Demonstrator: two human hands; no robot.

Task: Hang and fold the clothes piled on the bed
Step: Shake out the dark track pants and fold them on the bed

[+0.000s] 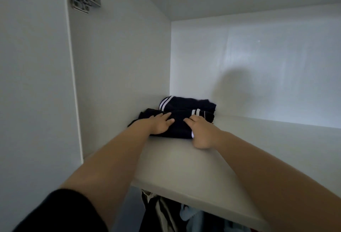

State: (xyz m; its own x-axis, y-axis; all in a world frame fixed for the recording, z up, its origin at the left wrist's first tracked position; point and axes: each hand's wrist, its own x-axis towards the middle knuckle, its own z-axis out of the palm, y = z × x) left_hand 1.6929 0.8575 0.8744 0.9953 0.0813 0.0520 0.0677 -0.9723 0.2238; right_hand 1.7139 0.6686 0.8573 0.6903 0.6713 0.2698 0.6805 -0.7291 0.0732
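Head view, near to far.

Below the shelf (184, 174) edge — hanging clothes (166, 215), dark and pale, packed together; I cannot tell the pieces apart.

On the shelf, toward its left side, close to the wardrobe wall (120, 65) — a folded dark garment (180, 127) with white stripes, its long axis running left to right across my reach. My left hand (160, 123) lies flat on its left half, fingers spread and pointing in; no pinch, an open palm grip pressing down. My right hand (202, 135) sits at its right front corner, fingers laid over the top, thumb low at the edge — a loose hold on the fold, not closed around it.

Just behind and touching — a second folded dark piece (188, 102), also white-striped, lying the same way.

Judgement: the front piece needs only a straight push inward, both hands equally near.

Rest of the shelf: bare to the back panel (258, 65).
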